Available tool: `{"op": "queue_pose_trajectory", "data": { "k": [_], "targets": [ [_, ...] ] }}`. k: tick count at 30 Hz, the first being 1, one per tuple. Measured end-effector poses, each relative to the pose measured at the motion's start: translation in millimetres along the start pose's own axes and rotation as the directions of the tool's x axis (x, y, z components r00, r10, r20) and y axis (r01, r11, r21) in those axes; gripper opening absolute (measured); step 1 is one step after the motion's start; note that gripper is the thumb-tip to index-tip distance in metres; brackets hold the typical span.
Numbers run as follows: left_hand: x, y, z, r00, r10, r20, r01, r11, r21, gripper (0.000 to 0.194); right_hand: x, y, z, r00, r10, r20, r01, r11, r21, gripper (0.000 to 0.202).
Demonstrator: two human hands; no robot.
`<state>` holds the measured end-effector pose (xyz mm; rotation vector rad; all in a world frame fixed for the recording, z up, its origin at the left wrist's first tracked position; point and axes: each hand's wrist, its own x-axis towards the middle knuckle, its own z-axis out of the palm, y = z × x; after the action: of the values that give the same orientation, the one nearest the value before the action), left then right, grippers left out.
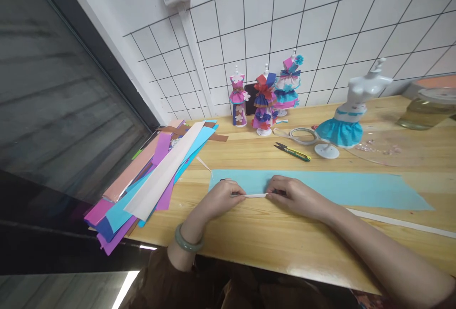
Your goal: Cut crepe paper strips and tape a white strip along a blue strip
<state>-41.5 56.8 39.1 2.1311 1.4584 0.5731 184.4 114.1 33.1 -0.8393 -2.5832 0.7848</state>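
Observation:
A long light blue paper strip (pixel 356 188) lies flat across the table. Along its front edge runs a narrow white strip (pixel 402 222), which trails off to the right. My left hand (pixel 224 197) pinches the white strip near the blue paper's left end. A short way to the right, my right hand (pixel 294 196) pinches the same strip, its fingers over the blue paper. A short white stretch shows between the two hands.
Coloured paper strips (pixel 162 171) are piled at the left. Behind are snips (pixel 294 151), a tape roll (pixel 302 135), a mannequin in a blue skirt (pixel 340 131), several dressed small mannequins (pixel 264 105) and a glass jar (pixel 423 112). Small beads (pixel 379 147) lie at the right.

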Motion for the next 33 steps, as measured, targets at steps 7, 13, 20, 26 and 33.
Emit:
{"op": "queue_pose_trajectory", "data": {
  "k": [7,13,20,26,33],
  "targets": [
    [-16,-9,-13.7,0.985,-0.169,-0.012,0.166,0.974,-0.155,0.022,-2,-1,-3,1.000,0.000,-0.014,0.000,1.000,0.000,0.026],
    [-36,-31,-25.5,0.940,-0.339,-0.034,0.320,0.914,-0.250,0.027,-5,-2,-10,0.995,0.091,0.035,-0.094,0.992,0.084,0.028],
    [-50,-53,-35.7,0.881,-0.470,-0.052,0.406,0.809,-0.426,0.034,-7,0,-15,0.969,0.214,0.120,-0.232,0.959,0.160,0.037],
    [-52,-62,-37.4,0.859,-0.510,-0.044,0.404,0.728,-0.554,0.033,-9,13,-13,0.943,0.288,0.165,-0.311,0.940,0.141,0.040],
    [-51,-59,-38.9,0.815,-0.579,-0.006,0.477,0.677,-0.561,0.032,-16,26,-19,0.928,0.321,0.192,-0.349,0.927,0.136,0.031]
  ]
}}
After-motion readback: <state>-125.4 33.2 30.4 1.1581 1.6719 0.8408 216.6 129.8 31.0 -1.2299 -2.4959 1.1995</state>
